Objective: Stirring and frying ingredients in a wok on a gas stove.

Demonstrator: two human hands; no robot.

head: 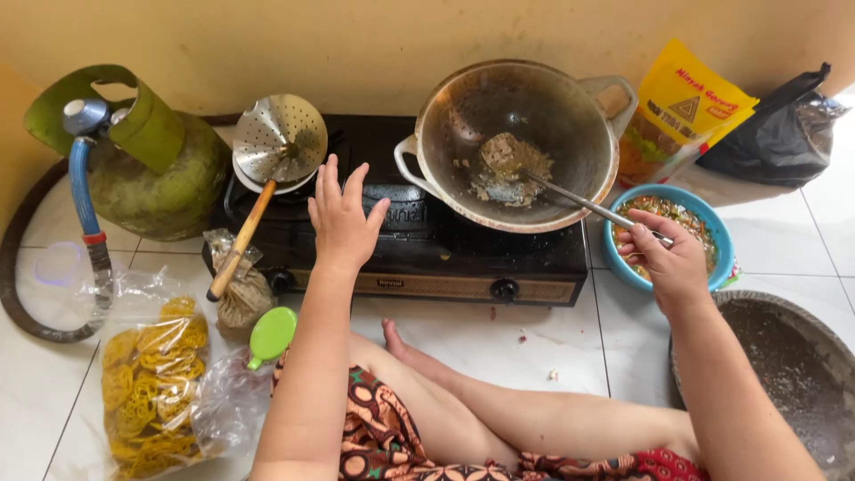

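The right hand (670,258) is pinching a metal spatula (543,183), its blade reaching to ten o'clock into the wok (521,142); the left hand (343,223) is hovering over the stove (401,245) with fingers spread.

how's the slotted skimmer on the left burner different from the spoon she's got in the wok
The skimmer has a wide perforated disc and a wooden handle; the spoon is slim and all metal. The skimmer lies untouched near the open left hand; the spoon is gripped by the right hand, its tip in food inside the wok. Both rest over the stove.
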